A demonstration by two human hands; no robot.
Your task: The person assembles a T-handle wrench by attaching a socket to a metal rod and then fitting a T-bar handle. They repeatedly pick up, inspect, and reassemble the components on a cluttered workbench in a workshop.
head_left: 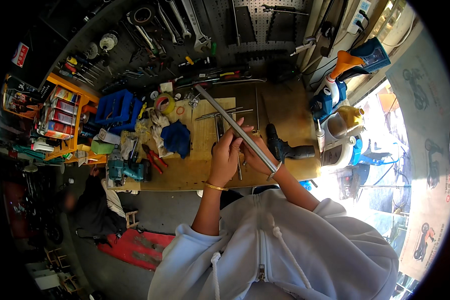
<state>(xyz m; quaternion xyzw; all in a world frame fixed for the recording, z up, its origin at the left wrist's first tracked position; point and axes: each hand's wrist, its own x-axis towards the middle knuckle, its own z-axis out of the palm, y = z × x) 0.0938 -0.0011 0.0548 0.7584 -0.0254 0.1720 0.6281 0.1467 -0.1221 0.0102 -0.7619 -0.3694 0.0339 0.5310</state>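
Both hands, left hand (226, 152) and right hand (255, 155), grasp the long steel rod (235, 127); its far end could snag loose rods (220, 114) on the workbench (285, 110).

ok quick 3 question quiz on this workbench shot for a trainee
1. True or false: both hands grip the long metal rod.
2. Which wrist wears the gold bangle? A) left B) right
3. What lies on the wooden bench just right of the hands: the black power drill or the red-handled pliers?

Key: 1 true, the left hand and right hand both hold it. 2 A. 3 the black power drill; the pliers lie to the left.
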